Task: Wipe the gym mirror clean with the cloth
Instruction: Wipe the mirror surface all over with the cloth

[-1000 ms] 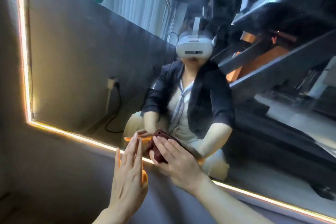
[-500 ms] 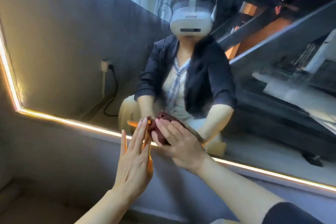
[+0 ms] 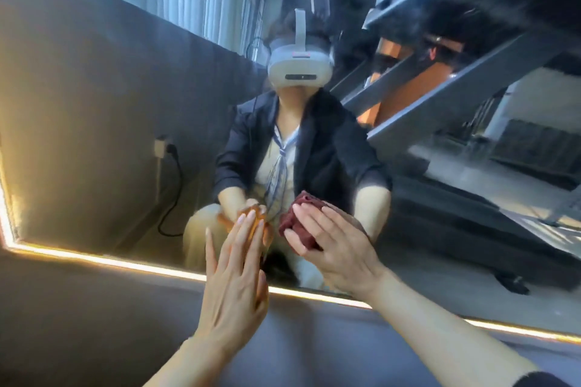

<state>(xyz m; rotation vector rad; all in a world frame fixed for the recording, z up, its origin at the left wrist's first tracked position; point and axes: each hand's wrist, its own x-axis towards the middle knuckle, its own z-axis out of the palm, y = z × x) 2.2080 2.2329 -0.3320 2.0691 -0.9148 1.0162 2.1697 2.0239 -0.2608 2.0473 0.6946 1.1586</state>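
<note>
Right hand (image 3: 338, 248) has slid the dark red cloth (image 3: 298, 223) a bit up the mirror (image 3: 94, 135) near frame center, flat fingers pressing it on the glass, while the left hand (image 3: 234, 280) stays flat beside it, so wiping's underway.

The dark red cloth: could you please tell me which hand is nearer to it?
Right. The right hand presses the cloth against the mirror; the left hand lies flat beside it, apart.

Cloth (image 3: 298, 223): dark red, bunched, pressed flat against mirror (image 3: 110, 135) glass near lit lower edge. Mirror upright, reflective.
</note>
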